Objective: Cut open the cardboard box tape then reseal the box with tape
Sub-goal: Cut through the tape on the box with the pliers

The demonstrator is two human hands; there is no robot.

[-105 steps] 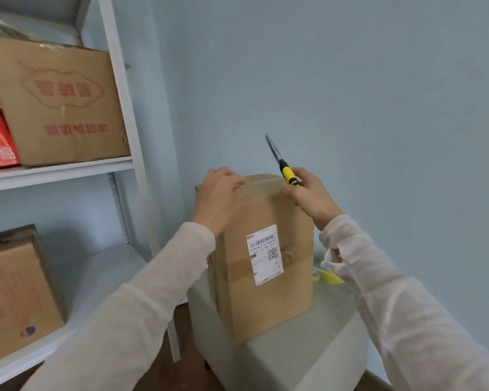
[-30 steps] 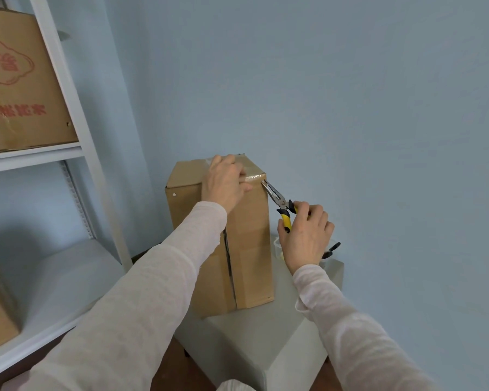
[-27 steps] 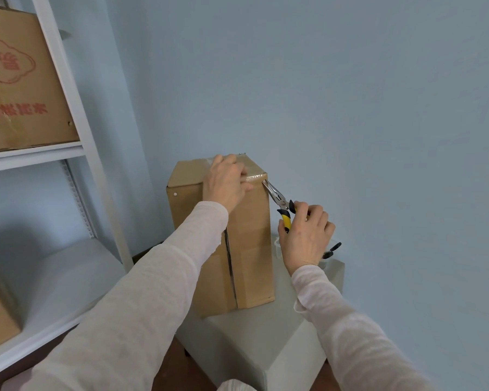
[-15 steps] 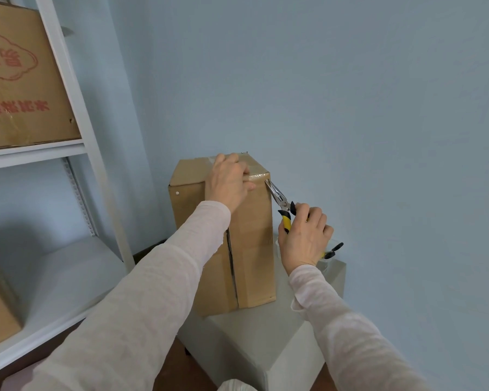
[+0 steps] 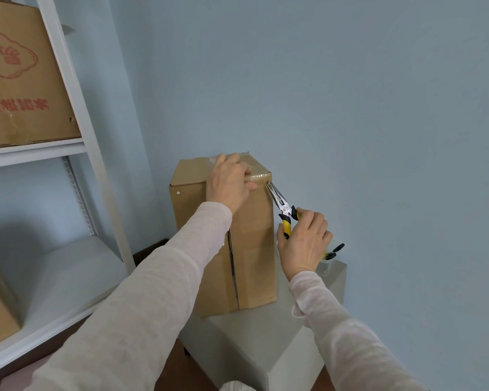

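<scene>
— On top of the grey pedestal [image 5: 266, 328], what stands there?

— A tall cardboard box [image 5: 254, 249], upright, set against a pale blue wall [image 5: 350, 94]. The pedestal serves as a tabletop; dark floor shows below the box. Left of the box rises a white shelf unit [image 5: 76, 153] with another carton [image 5: 20, 80] bearing red print on its upper shelf, and part of a further carton on the lower one.

— Where are the hands relative to the box?

— The left hand [image 5: 229, 184] lies over the box's top front edge, fingers curled down onto the clear tape [image 5: 259, 172] that runs across the top. It presses rather than grips. The right hand [image 5: 304, 244] is just right of the box, about halfway up its side, closed around the yellow-and-black handles of long-nose pliers [image 5: 284, 211].

— And the pliers themselves?

— They slant up and leftward; the metal tips meet the box's upper right corner, just under the tape's edge. The handle ends stick out right of the hand. Whether the tips pinch the tape, I cannot tell.

— Anything else by the box?

— A dark vertical seam runs down its front face below the left sleeve.
</scene>
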